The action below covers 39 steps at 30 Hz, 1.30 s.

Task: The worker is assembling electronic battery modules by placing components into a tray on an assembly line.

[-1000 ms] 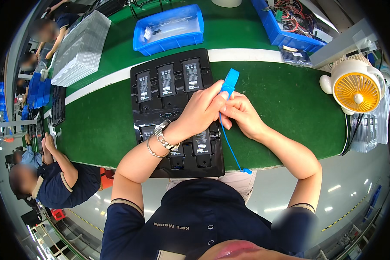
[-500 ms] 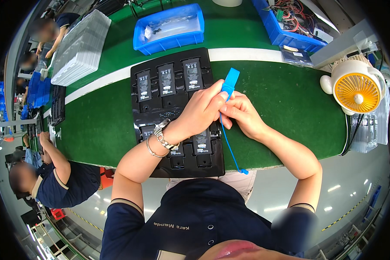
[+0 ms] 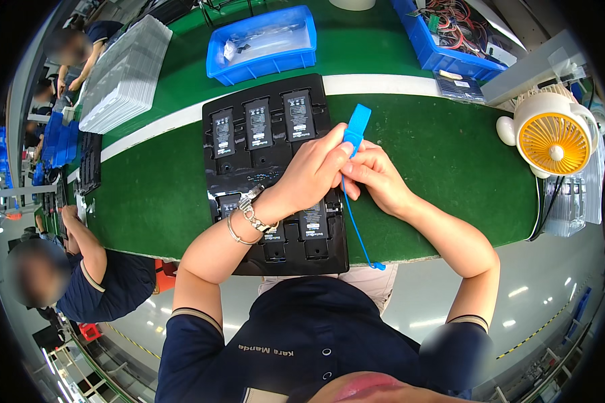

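Observation:
Above the right edge of a black plastic tray (image 3: 252, 180), my two hands are together on a blue anti-static wrist strap (image 3: 359, 122). My left hand (image 3: 310, 168), with a metal watch and a bangle at its wrist, is closed on the strap, thumb against its lower end. My right hand (image 3: 376, 178) is closed in a pinch just below, where the strap meets its thin blue cord (image 3: 355, 225); the exact grip is partly hidden. The cord hangs to the table's front edge. In the tray's pockets lie several flat black battery packs (image 3: 257, 125), some covered by my left arm.
A blue bin (image 3: 262, 69) with clear plastic stands behind the tray. Farther right are a blue bin of wires (image 3: 444, 57) and a white fan with an orange grille (image 3: 554, 144). Stacked pale trays (image 3: 124, 77) stand at left; a co-worker (image 3: 107, 285) sits nearby.
My hands and the strap are almost still. At left, the near co-worker's head has shifted, and the far co-worker's hands have moved slightly.

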Available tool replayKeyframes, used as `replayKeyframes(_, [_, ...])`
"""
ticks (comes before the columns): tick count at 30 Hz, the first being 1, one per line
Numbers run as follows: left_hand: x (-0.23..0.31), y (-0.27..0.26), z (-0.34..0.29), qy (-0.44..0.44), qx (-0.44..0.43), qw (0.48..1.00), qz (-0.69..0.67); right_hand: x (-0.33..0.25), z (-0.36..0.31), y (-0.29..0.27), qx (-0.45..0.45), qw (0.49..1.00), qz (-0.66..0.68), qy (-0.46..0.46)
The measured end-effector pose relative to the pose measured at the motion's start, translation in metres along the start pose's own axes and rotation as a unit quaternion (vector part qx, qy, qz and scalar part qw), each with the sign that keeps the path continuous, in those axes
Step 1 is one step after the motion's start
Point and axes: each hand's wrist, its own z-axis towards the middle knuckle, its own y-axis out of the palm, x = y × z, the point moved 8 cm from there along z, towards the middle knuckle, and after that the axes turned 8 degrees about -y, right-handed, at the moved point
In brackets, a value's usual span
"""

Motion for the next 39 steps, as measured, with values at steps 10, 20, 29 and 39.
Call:
replayKeyframes(10, [0.000, 0.002, -0.002, -0.018, -0.016, 1.000, 0.012, 0.003, -0.002, 0.000, 0.004, 1.000, 0.016, 0.019])
replayKeyframes(20, [0.002, 0.002, -0.002, 0.009, -0.004, 0.998, 0.060, 0.008, -0.003, 0.000, 0.002, 0.999, 0.024, 0.025])
replayKeyframes(29, [0.003, 0.003, -0.001, 0.013, 0.005, 0.996, 0.087, 0.007, -0.002, -0.001, 0.012, 0.997, 0.070, 0.005])
replayKeyframes(39, [0.002, 0.006, -0.001, -0.021, -0.018, 0.999, 0.032, -0.005, -0.003, -0.005, 0.044, 0.998, 0.035, -0.022])
